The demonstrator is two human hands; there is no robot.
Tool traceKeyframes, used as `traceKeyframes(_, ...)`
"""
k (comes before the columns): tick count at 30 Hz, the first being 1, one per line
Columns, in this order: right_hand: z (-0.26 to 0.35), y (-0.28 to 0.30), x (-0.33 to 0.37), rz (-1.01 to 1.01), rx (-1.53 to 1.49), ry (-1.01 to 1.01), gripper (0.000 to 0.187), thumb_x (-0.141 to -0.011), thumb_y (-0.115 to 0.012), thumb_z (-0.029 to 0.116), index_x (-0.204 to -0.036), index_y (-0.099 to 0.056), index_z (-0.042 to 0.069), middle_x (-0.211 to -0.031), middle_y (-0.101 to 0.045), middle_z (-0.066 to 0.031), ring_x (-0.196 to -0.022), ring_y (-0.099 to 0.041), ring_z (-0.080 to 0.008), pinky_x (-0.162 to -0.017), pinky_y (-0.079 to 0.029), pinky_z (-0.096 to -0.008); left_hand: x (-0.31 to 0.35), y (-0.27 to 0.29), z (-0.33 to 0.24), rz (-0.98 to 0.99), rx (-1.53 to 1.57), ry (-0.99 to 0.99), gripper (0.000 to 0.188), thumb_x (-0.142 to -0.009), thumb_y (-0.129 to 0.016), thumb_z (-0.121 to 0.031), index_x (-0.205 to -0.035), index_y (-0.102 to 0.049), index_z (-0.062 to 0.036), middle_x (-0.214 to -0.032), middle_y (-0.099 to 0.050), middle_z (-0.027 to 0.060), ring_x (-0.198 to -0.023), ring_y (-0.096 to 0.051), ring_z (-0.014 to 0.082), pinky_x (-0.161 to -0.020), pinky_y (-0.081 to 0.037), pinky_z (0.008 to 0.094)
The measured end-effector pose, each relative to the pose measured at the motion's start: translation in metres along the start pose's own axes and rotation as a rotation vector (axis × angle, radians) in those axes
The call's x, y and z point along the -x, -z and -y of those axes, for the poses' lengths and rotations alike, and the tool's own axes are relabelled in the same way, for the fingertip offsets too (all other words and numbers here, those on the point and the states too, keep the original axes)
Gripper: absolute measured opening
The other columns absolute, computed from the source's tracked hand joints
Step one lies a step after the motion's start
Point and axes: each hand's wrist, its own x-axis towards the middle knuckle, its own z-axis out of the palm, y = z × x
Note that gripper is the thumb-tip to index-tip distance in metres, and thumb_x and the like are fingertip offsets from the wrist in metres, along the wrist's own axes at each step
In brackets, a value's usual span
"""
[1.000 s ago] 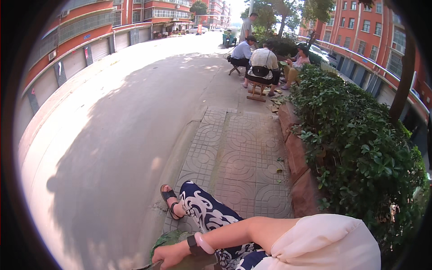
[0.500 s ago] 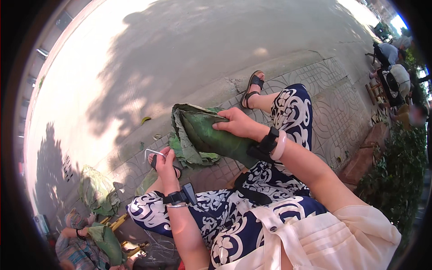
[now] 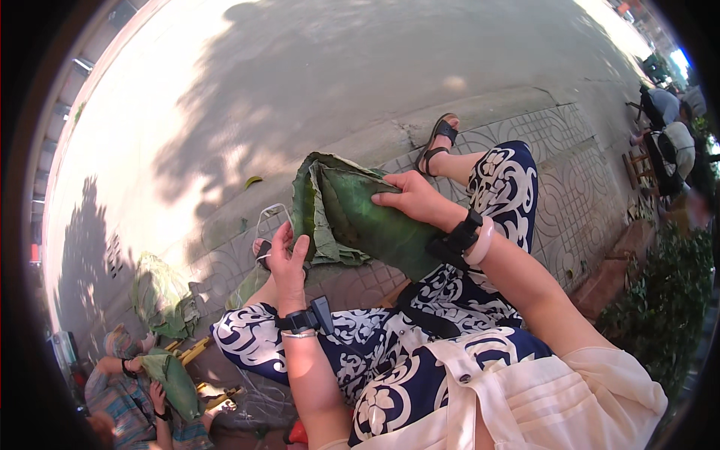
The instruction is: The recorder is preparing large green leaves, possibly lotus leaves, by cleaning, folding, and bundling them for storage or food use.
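Observation:
Over my lap is a bundle of large dark green leaves [image 3: 360, 225], folded over one another with wrinkled, ragged edges on its left side. My right hand [image 3: 418, 198] grips its upper right edge, thumb on the near face and the fingers partly hidden behind. Beside the bundle's left edge, my left hand [image 3: 287, 259] is closed on a thin white cord [image 3: 268, 212], which bends in a loop above the fingers. The left fingertips are close to the leaves; whether they touch cannot be made out.
Several loose large leaves [image 3: 163, 296] lie on the paving at the left. At lower left another person [image 3: 131, 394] sits holding a similar green bundle [image 3: 174, 382], near yellow poles [image 3: 193, 351]. Other people [image 3: 667, 135] sit at the far right, beyond a green hedge [image 3: 664, 289].
My left hand has moved up and right, closer to the leaves, and the cord now stands in a larger loop. The bundle's left side is turned differently. The other person's hand now shows on their bundle.

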Motion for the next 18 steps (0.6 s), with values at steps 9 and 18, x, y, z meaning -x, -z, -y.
traceKeyframes(9,0.009,-0.004,0.003,0.005,0.010,-0.021,0.024,-0.086,-0.065,0.012,-0.104,-0.065,-0.004,-0.081,-0.067,-0.0034,-0.072,-0.059,-0.0076,-0.064,-0.049,-0.0248,0.003,0.005,0.005,-0.019,-0.435,-0.063,0.044,-0.080,-0.072,-0.014,-0.117,-0.056,0.0043,-0.107,-0.062,0.0120,-0.095,-0.059,0.0175,-0.086,-0.046,0.0296)
traceKeyframes(18,0.012,-0.002,0.007,0.012,-0.054,-0.091,0.024,-0.086,-0.065,0.012,-0.104,-0.065,-0.004,-0.082,-0.067,-0.0030,-0.071,-0.058,-0.0075,-0.063,-0.049,-0.0249,-0.010,0.023,-0.006,-0.629,-0.471,-0.164,0.019,-0.085,-0.065,-0.007,-0.101,-0.061,0.0008,-0.088,-0.063,0.0072,-0.076,-0.060,0.0146,-0.071,-0.049,0.0273)
